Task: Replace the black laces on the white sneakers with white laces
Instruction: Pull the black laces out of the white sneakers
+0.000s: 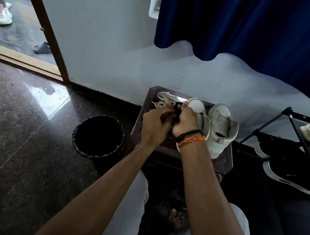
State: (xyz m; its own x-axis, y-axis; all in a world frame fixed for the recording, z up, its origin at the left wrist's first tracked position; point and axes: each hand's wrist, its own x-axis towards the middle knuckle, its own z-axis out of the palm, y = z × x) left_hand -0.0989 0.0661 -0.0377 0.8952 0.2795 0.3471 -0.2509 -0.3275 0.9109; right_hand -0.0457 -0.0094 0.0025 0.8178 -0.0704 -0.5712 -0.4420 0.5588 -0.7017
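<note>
Black lace point(177, 109) is pinched by both the left hand point(156, 125) and right hand point(186, 119), white laces point(165, 99) lying at eleven o'clock on the bench point(165, 152).

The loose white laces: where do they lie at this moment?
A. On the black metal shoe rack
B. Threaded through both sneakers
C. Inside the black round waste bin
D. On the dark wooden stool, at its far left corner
D: the loose white laces lie in a heap on the dark wooden stool, at its far left corner, just beyond the two hands.
</note>
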